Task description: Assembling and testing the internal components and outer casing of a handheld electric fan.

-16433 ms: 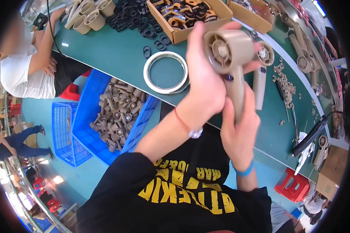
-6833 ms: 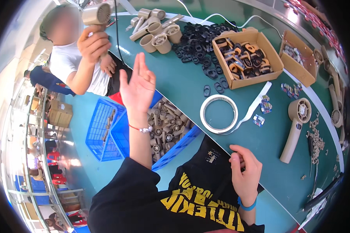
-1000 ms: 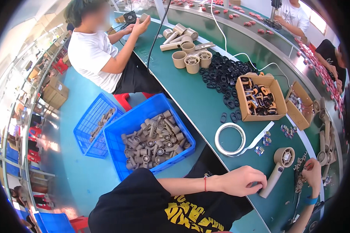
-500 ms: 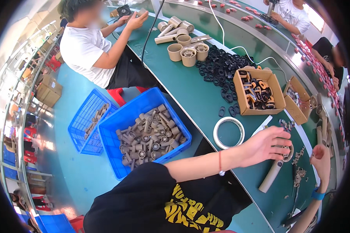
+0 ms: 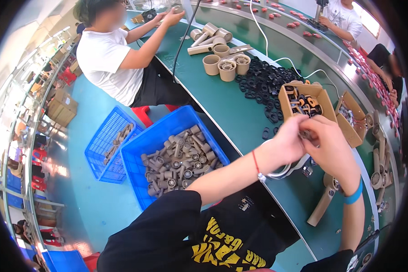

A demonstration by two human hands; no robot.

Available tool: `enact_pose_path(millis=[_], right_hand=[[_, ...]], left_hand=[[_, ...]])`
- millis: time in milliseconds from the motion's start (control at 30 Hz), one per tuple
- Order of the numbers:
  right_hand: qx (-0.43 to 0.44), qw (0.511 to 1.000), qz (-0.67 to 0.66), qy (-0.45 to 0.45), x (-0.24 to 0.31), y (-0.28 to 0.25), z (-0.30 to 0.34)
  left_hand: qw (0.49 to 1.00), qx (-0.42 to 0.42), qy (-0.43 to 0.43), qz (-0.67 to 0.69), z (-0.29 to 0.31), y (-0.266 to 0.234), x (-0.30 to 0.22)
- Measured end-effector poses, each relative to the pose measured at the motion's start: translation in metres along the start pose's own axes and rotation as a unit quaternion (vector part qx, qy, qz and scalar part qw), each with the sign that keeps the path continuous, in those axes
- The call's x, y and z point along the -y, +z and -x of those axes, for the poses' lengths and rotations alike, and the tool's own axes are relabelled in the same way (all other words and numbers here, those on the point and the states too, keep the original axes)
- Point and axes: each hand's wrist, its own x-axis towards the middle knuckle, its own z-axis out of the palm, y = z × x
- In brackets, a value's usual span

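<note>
My left hand (image 5: 288,141) and my right hand (image 5: 332,147) meet above the green table. Both are closed, fingertips together around a small grey-brown piece (image 5: 306,135), mostly hidden by the fingers; its kind is unclear. Below my right hand lies a beige tube-shaped handle (image 5: 322,207) with a round end, partly covered by my wrist. A white tape roll (image 5: 283,173) shows in part beneath my left hand. Just beyond my hands stands a cardboard box (image 5: 285,109) of black and orange parts.
Loose black parts (image 5: 267,86) are heaped beyond the hands, near beige cups and tubes (image 5: 226,68). A smaller carton (image 5: 356,127) stands at right. Left of the table are a blue bin (image 5: 133,181) of beige parts and a blue basket (image 5: 95,156). A co-worker (image 5: 106,63) sits far left.
My hands were apart with open or loosely curled fingers. Now they have come together over the table around the small piece, covering part of the tape roll. The view has shifted slightly.
</note>
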Motion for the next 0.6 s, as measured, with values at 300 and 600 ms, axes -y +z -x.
enact_pose_path(millis=[300,600], right_hand=[[-0.130,0.981,-0.020,-0.145,0.044,0.016,-0.016],[-0.063,0.995,-0.081,-0.019,0.049,0.034,0.121]], left_hand=[[0.981,-0.034,0.174,0.082,0.037,-0.024,-0.128],[0.889,-0.044,0.453,0.045,0.027,-0.072,-0.331]])
